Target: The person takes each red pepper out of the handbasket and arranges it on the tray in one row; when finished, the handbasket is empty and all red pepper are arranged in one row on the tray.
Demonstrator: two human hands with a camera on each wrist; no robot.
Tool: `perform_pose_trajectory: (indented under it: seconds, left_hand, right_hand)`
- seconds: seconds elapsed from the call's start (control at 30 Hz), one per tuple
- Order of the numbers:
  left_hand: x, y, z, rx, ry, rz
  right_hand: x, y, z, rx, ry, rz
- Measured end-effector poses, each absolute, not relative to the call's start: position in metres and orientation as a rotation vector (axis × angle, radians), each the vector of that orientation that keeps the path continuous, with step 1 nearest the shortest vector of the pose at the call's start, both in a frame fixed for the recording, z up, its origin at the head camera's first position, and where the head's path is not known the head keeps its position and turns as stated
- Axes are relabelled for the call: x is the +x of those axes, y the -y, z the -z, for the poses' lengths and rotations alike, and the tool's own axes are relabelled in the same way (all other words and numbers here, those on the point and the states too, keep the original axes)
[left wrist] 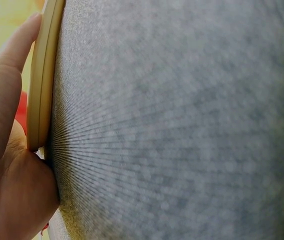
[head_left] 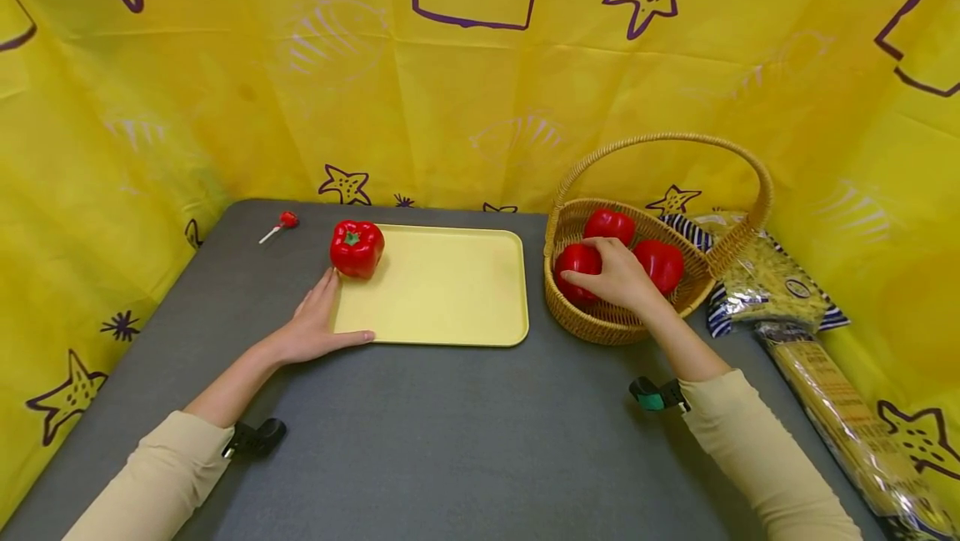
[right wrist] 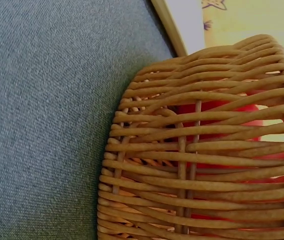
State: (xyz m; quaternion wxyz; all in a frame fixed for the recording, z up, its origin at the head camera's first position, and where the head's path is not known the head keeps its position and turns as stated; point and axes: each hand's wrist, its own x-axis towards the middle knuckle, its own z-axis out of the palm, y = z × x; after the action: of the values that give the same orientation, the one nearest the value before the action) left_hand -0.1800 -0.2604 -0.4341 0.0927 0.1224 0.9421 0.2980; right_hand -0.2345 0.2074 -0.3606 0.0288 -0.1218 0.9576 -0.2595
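With the thumb along its front edge and the straight fingers at its left side, my left hand (head_left: 313, 326) touches the corner of a pale yellow tray (head_left: 442, 291). The thumb also lies against the tray rim (left wrist: 44, 85) in the left wrist view. A red bell pepper (head_left: 357, 249) with a green stem sits on the tray's back left corner. Inside a wicker basket (head_left: 600, 331), my right hand (head_left: 617, 276) grips a red bell pepper (head_left: 576, 267) at the left. Two more red peppers (head_left: 609, 226) (head_left: 660, 264) lie beside it. The basket wall (right wrist: 207, 150) hides the right fingers in the right wrist view.
A tall handle (head_left: 667, 139) arches over the basket. A red lollipop (head_left: 288, 219) lies at the back left of the grey table (head_left: 450, 441). Right of the basket are a clear bag of pasta (head_left: 780, 278) and a long spaghetti pack (head_left: 847, 408). Yellow cloth (head_left: 480, 91) hangs behind.
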Motion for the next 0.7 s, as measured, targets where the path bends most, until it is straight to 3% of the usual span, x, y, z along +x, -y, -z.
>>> perform_pose_trajectory:
  seconds: [0.7]
  left_hand:
    - [-0.1793, 0.2599, 0.4352, 0.377, -2.829, -0.868]
  right_hand:
    - [-0.2432, -0.2052, 0.3547, -0.499, -2.906, 0.716]
